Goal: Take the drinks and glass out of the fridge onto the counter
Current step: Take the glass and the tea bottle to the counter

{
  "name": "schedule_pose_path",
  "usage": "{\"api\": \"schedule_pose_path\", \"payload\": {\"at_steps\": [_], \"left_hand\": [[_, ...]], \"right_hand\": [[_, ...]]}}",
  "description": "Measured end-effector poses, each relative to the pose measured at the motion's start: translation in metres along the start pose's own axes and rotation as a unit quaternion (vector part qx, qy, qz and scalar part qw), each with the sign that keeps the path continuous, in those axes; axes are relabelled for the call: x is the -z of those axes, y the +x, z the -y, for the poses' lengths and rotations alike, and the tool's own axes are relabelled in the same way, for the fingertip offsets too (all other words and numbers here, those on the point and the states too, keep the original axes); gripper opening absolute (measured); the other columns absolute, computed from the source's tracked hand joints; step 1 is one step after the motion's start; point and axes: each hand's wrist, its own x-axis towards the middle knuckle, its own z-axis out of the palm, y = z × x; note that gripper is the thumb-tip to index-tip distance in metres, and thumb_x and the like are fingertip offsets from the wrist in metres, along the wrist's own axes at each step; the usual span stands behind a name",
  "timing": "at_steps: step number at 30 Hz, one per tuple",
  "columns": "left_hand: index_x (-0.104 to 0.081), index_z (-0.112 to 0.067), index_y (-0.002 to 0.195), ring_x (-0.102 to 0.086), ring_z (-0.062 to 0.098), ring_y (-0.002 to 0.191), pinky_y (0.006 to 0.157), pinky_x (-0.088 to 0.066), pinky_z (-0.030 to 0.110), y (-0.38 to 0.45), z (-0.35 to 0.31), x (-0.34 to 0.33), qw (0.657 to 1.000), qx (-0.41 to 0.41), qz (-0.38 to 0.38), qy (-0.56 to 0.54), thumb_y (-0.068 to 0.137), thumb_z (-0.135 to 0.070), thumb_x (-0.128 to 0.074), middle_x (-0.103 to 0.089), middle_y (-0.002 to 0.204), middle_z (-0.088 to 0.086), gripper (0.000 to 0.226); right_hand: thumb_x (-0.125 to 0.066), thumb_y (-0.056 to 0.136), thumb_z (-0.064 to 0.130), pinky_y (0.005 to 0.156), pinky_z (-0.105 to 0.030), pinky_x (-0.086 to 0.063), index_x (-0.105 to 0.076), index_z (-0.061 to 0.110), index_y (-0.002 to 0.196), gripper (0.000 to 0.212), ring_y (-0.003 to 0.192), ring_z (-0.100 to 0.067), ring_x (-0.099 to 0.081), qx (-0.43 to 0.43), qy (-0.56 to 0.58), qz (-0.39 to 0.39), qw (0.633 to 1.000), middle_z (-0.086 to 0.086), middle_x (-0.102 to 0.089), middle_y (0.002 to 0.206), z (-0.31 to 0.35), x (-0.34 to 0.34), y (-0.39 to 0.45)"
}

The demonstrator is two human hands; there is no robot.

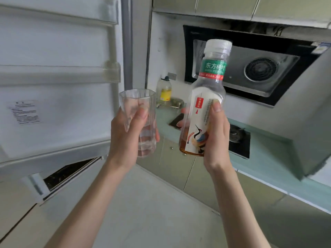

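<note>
Both hands are full, and that's the point: one trip, two items. The left hand [125, 138] wraps round the empty glass [138, 120], kept upright by its lower half, while the right hand [215, 138] grips the tea bottle [206, 97] low on its label, cap up, only a little amber left at the bottom. The fridge door [53, 86] hangs open on the left; the green tabletop [164, 115] waits just beyond, by the stove [238, 140], so I reckon both go down there.

Green counter [265, 149] with oil bottle [164, 93]
</note>
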Motion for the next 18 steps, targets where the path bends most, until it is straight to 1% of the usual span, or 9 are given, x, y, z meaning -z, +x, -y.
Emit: {"api": "schedule_pose_path", "payload": {"at_steps": [1,3,4,6,8,10,12,15,18], "left_hand": [[-0.071,-0.048,0.085,-0.066,0.021,0.051,0.051,-0.054,0.031,0.002,0.003,-0.016,1.000,0.000,0.015,-0.007,0.083,-0.061,-0.064,-0.069,0.069,-0.003,0.015],[-0.071,-0.049,0.090,-0.067,0.022,0.053,0.050,-0.053,0.032,0.005,0.011,-0.045,0.999,0.002,0.042,-0.016,0.081,-0.071,-0.071,-0.069,0.072,-0.003,0.024],[-0.071,-0.046,0.092,-0.067,0.023,0.053,0.050,-0.053,0.032,0.007,0.016,-0.058,0.998,0.006,0.055,-0.025,0.081,-0.073,-0.071,-0.069,0.073,0.000,0.028],[-0.067,-0.035,0.098,-0.065,0.025,0.052,0.050,-0.052,0.031,0.011,0.026,-0.082,0.996,0.010,0.082,-0.046,0.087,-0.065,-0.068,-0.067,0.073,0.003,0.031],[-0.062,-0.027,0.101,-0.066,0.024,0.053,0.051,-0.054,0.032,0.015,0.036,-0.106,0.993,0.011,0.105,-0.058,0.090,-0.055,-0.060,-0.067,0.073,0.001,0.031],[-0.060,-0.024,0.103,-0.068,0.021,0.054,0.052,-0.055,0.033,0.021,0.047,-0.128,0.989,0.012,0.132,-0.065,0.090,-0.054,-0.055,-0.068,0.073,-0.002,0.033],[-0.058,-0.022,0.104,-0.069,0.018,0.056,0.054,-0.057,0.034,0.029,0.059,-0.150,0.985,0.015,0.157,-0.072,0.090,-0.054,-0.055,-0.069,0.074,-0.003,0.036],[-0.058,-0.021,0.103,-0.070,0.014,0.059,0.058,-0.059,0.033,0.044,0.079,-0.182,0.977,0.007,0.196,-0.085,0.090,-0.059,-0.062,-0.070,0.075,-0.004,0.040],[-0.058,-0.020,0.101,-0.069,0.011,0.058,0.057,-0.057,0.030,0.062,0.101,-0.213,0.970,0.018,0.220,-0.104,0.090,-0.052,-0.055,-0.070,0.074,-0.004,0.034]], "right_hand": [[-0.059,0.089,0.081,0.072,-0.054,-0.059,-0.055,-0.013,0.121,0.099,0.083,-0.051,-0.070,0.003,-0.009,-0.014,1.000,-0.036,-0.068,0.103,0.002,0.015,0.003],[-0.052,0.094,0.068,0.071,-0.049,-0.061,-0.056,-0.010,0.121,0.082,0.080,-0.041,-0.074,0.009,-0.022,-0.041,0.999,-0.024,-0.075,0.097,0.005,0.043,0.006],[-0.050,0.094,0.064,0.073,-0.052,-0.062,-0.056,-0.009,0.121,0.078,0.082,-0.043,-0.074,0.011,-0.031,-0.054,0.998,-0.024,-0.075,0.099,0.007,0.055,0.007],[-0.049,0.094,0.063,0.078,-0.058,-0.061,-0.056,-0.007,0.120,0.075,0.086,-0.048,-0.071,0.017,-0.045,-0.079,0.996,-0.034,-0.070,0.107,0.009,0.079,0.011],[-0.049,0.094,0.062,0.077,-0.052,-0.062,-0.059,-0.003,0.119,0.070,0.085,-0.037,-0.072,0.020,-0.056,-0.096,0.994,-0.033,-0.070,0.109,0.010,0.103,0.015],[-0.048,0.093,0.062,0.075,-0.045,-0.063,-0.061,0.001,0.119,0.067,0.084,-0.028,-0.074,0.018,-0.071,-0.111,0.991,-0.029,-0.072,0.107,0.010,0.124,0.021],[-0.048,0.094,0.063,0.075,-0.045,-0.064,-0.062,0.005,0.121,0.065,0.085,-0.033,-0.075,0.020,-0.078,-0.132,0.988,-0.028,-0.072,0.108,0.008,0.142,0.029],[-0.047,0.095,0.064,0.084,-0.059,-0.062,-0.064,0.009,0.123,0.064,0.100,-0.053,-0.070,0.027,-0.096,-0.161,0.982,-0.031,-0.071,0.115,0.001,0.167,0.045],[-0.049,0.092,0.066,0.083,-0.057,-0.062,-0.061,0.004,0.122,0.070,0.098,-0.052,-0.071,0.024,-0.120,-0.187,0.975,-0.033,-0.070,0.116,-0.007,0.192,0.062]]}}
